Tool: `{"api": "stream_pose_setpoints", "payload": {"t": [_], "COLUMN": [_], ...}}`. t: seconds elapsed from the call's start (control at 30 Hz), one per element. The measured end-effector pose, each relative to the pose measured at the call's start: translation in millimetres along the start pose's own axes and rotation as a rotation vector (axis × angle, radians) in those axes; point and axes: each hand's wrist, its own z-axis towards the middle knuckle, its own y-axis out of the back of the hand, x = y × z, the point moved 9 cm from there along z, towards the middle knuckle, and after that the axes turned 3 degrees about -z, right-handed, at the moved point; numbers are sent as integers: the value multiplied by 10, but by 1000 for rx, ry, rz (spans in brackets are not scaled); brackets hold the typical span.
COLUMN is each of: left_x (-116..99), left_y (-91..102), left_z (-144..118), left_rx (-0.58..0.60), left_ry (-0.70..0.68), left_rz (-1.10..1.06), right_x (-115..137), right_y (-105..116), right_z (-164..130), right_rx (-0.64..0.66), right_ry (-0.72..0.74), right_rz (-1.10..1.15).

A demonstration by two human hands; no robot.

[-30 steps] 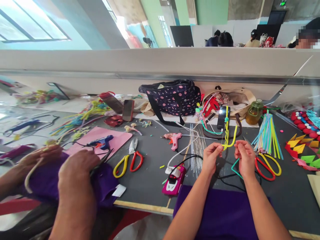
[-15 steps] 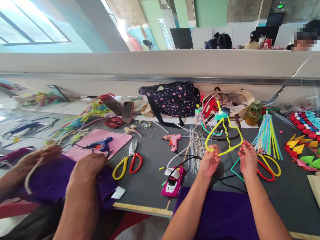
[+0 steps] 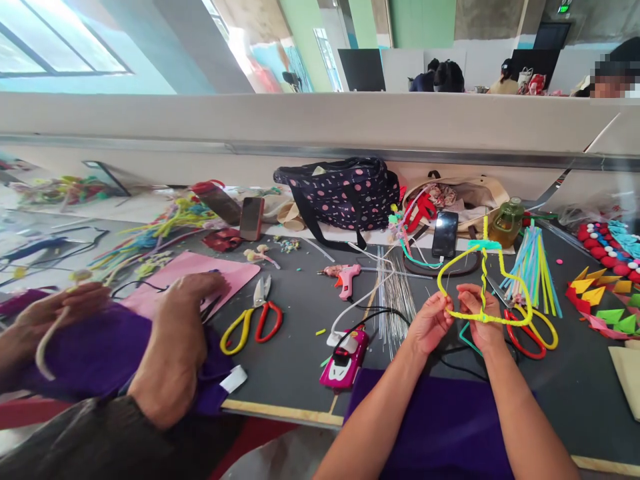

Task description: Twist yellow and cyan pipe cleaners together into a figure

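A yellow pipe-cleaner frame (image 3: pixel 524 288) stands upright before me, with a twisted strand down its middle and a turquoise wrapped piece (image 3: pixel 484 245) at its top. My left hand (image 3: pixel 431 323) pinches its lower left corner. Close beside it, my right hand (image 3: pixel 481 316) is closed at the bottom bar, its fingers curled toward the left hand and partly covered by the bar. Behind the right hand lie scissors (image 3: pixel 545 328) with red and yellow handles and a bent green piece (image 3: pixel 466 339). A bundle of pastel pipe cleaners (image 3: pixel 535 267) sits farther right.
A pink glue gun (image 3: pixel 346 277), thin wires (image 3: pixel 397 300) and a magenta power strip (image 3: pixel 345 363) lie to my left. Behind are a phone (image 3: pixel 445 233), a dark patterned bag (image 3: pixel 345 193) and a bottle (image 3: pixel 508 223). A co-worker's hands (image 3: pixel 185 300) occupy the left side, near other scissors (image 3: pixel 260 313).
The yellow frame has shifted right and turned slightly. My right hand has moved from its right corner to the bottom bar, close to my left hand. A co-worker's hand has reached forward.
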Motion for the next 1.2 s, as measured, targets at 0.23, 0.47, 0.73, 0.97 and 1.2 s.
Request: {"api": "stream_pose_setpoints", "payload": {"t": [0.23,0.47,0.73,0.97,1.2], "left_x": [117,186,206,139,0], "left_y": [49,45,31,-21,-15], "left_z": [63,71,70,49,27], "left_rx": [13,24,30,47,-4], "left_ry": [76,136,125,89,-1], "left_rz": [95,122,143,134,226], "right_x": [93,89,148,168,129], "right_y": [-45,-81,-110,-61,16], "right_z": [-21,-44,-68,-33,1], "right_rx": [32,91,107,29,-56], "right_ry": [134,101,117,170,125], "right_rz": [-174,-157,-155,-99,-96]}}
